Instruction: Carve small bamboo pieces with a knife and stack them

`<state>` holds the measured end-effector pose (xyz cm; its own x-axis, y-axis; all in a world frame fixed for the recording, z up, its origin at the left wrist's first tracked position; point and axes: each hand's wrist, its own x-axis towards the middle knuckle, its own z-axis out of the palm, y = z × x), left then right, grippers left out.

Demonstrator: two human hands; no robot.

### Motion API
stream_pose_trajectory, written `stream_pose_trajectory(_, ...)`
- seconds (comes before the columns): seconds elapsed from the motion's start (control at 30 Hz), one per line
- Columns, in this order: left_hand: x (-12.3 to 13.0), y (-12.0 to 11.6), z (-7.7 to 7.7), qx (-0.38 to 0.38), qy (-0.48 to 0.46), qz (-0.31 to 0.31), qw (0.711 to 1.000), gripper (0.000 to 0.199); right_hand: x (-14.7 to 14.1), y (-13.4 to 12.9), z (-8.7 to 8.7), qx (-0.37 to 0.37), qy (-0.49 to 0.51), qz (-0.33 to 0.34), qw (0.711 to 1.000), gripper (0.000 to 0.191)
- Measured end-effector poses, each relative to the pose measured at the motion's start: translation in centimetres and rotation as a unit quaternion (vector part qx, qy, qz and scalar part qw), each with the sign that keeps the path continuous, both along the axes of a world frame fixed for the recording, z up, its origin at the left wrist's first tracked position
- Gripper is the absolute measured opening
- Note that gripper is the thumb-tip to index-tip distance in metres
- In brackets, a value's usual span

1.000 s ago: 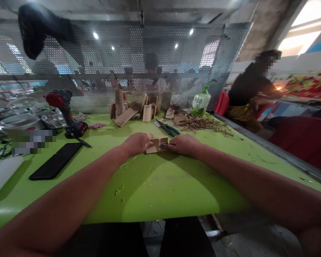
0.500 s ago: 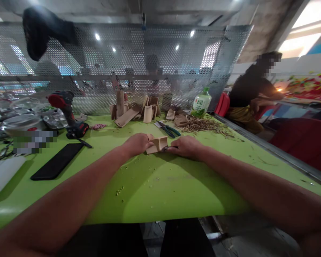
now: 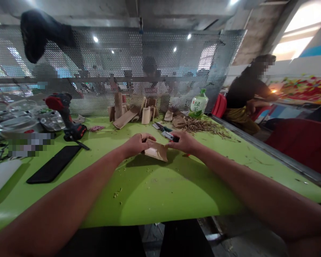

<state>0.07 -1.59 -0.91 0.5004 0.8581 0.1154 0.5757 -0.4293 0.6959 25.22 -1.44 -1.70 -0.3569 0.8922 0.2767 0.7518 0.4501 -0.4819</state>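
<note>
In the middle of the table my left hand (image 3: 137,144) is closed on a curved, tan piece of bamboo (image 3: 156,150), its thumb on the near side. The piece is lifted a little, and its shadow falls on the green surface below. My right hand (image 3: 186,142) grips a knife with a dark handle and a silvery blade (image 3: 168,135) that points left, above the bamboo. A thumb of this hand reaches to the bamboo's right edge. Just behind lie pliers (image 3: 163,127) with dark green handles, partly hidden by the knife.
Split bamboo pieces (image 3: 126,117) stand and lie by the perforated metal screen (image 3: 104,53). Brown shavings (image 3: 203,126) lie near a green tea bottle (image 3: 199,104). Left are a red-black cordless drill (image 3: 66,114) and a black flat case (image 3: 53,164). A person (image 3: 247,85) sits at right.
The bamboo has been raised and turned, now showing its smooth, lit face. My right hand has lifted the knife from the bamboo's lower edge to above it, exposing the blade.
</note>
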Motion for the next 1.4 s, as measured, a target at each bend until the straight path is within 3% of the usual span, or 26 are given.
stream_pose_trajectory(0.17, 0.2, 0.3, -0.7, -0.072, -0.114, -0.027, 0.99, 0.034, -1.2, -1.6, 0.5, -0.156, 0.051, 0.041, 0.985, 0.032)
stream_pose_trajectory(0.27, 0.4, 0.5, -0.9, -0.126, -0.195, -0.004, 0.973, 0.037, -1.5, -2.0, 0.7, -0.194, 0.09, 0.027, 0.977, 0.026)
stream_pose_trajectory(0.43, 0.3, 0.3, -0.6, -0.205, -0.319, -0.03, 0.925, 0.05, -1.5, -1.3, 0.0, -0.197, 0.226, -0.037, 0.953, 0.028)
stream_pose_trajectory(0.53, 0.6, -0.3, -0.4, -0.219, -0.316, -0.061, 0.921, 0.059, -1.2, -0.5, -0.9, -0.17, 0.294, -0.05, 0.939, 0.031)
stream_pose_trajectory(0.63, 1.7, -1.2, -0.6, -0.243, -0.283, -0.063, 0.926, 0.075, -1.2, -0.1, -1.5, -0.141, 0.3, -0.059, 0.942, 0.031)
stream_pose_trajectory(0.7, 2.7, -1.7, -0.9, -0.234, -0.269, -0.02, 0.934, 0.072, -1.4, -0.2, -1.5, -0.133, 0.268, -0.073, 0.951, 0.029)
stream_pose_trajectory(0.8, 3.6, -1.9, -1.2, -0.187, -0.239, 0.048, 0.952, 0.049, -1.9, -0.6, -1.3, -0.149, 0.223, -0.067, 0.961, 0.03)
stream_pose_trajectory(0.93, 2.5, -0.8, -0.8, -0.027, -0.088, 0.102, 0.99, 0.026, -2.3, -1.2, -0.8, -0.142, 0.197, -0.041, 0.969, 0.036)
stream_pose_trajectory(1.07, 0.5, 0.5, -0.3, 0.116, 0.053, 0.094, 0.987, 0.024, -1.9, -1.2, -0.4, -0.112, 0.195, -0.046, 0.973, 0.037)
stream_pose_trajectory(1.13, -0.3, 1.0, -0.2, 0.114, 0.052, 0.096, 0.987, 0.028, -1.6, -1.1, -0.3, -0.095, 0.189, -0.056, 0.976, 0.04)
stream_pose_trajectory(1.23, -0.6, 1.6, -0.1, 0.048, -0.016, 0.119, 0.992, 0.027, -1.5, -0.9, -0.3, -0.063, 0.171, -0.058, 0.982, 0.041)
stream_pose_trajectory(1.4, 0.6, 3.7, -0.1, 0.013, -0.138, 0.187, 0.973, 0.016, -2.2, -0.8, -0.2, -0.025, 0.143, -0.036, 0.989, 0.036)
